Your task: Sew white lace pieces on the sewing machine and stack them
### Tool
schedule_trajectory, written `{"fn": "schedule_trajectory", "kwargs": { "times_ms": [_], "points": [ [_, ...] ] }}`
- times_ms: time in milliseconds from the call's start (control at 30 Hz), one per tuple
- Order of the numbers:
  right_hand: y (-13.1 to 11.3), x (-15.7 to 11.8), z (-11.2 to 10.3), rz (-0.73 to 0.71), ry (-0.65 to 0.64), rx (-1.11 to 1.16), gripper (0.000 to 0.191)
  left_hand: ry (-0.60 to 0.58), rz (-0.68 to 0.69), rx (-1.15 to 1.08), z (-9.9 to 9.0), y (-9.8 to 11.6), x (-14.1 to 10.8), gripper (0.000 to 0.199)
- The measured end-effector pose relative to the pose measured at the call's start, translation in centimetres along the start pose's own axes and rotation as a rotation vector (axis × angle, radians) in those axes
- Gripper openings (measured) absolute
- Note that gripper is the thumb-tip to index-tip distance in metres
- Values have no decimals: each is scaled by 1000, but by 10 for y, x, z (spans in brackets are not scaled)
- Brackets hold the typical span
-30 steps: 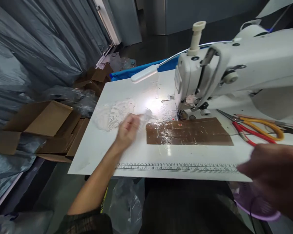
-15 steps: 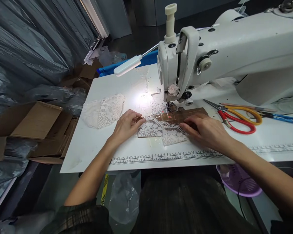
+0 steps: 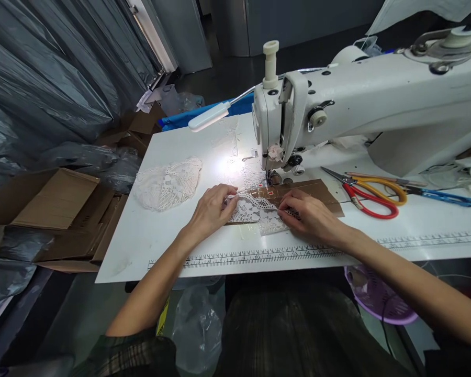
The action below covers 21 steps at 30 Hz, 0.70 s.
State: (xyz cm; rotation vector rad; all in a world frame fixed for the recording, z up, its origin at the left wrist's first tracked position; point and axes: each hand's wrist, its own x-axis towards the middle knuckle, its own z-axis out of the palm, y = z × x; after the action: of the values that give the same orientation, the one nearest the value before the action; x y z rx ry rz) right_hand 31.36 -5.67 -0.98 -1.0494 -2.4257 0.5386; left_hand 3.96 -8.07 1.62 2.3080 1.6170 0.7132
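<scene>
Holds white lace (image 3: 248,210) with 2 hands, spread over a brown sheet (image 3: 320,195) on the white counter (image 3: 137,248). Pinches the left end with the left hand (image 3: 213,210), thumb and fingertips closed on the cloth. Grasps the right part with the right hand (image 3: 306,214), thumb and forefinger drawn together at the lace's edge, other fingers bent. Lets the lower right portion of the lace overhang the sheet and rest on the counter.

Has the lace just in front of the presser foot (image 3: 269,175) of a white sewing machine (image 3: 357,102). Works under a slim white lamp (image 3: 210,116), bright on the counter left of the foot. Wears dark sleeves, pushed up the forearms.

To the left, near the left hand but apart from it, has a 2nd lace piece (image 3: 168,184) lying on the counter. To the right, beyond the right hand, has scissors (image 3: 379,196) with 1 red and 1 yellow handle, blades slightly parted, and beside these a blue-handled tool (image 3: 443,196). Nearer the body, along the front edge, has a printed ruler (image 3: 255,259). Below on the right, has a purple basket (image 3: 380,303); at far left, opened cardboard boxes (image 3: 57,201).
</scene>
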Motion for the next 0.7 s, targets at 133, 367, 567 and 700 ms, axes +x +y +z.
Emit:
{"fn": "schedule_trajectory", "kwargs": {
  "times_ms": [133,367,567,700],
  "points": [
    [-4,0,-1,42,-33,16,12,-52,-39,51,9,-3,6,21],
    [-6,-13,-27,191,-188,408,30,-115,-5,-317,-18,19,-15,15],
    [19,31,-53,332,-363,423,27,-187,-234,-590,-18,13,6,17],
    [28,60,-46,479,-175,168,19,-67,-330,-464,7,-13,29,24]
  ]
}}
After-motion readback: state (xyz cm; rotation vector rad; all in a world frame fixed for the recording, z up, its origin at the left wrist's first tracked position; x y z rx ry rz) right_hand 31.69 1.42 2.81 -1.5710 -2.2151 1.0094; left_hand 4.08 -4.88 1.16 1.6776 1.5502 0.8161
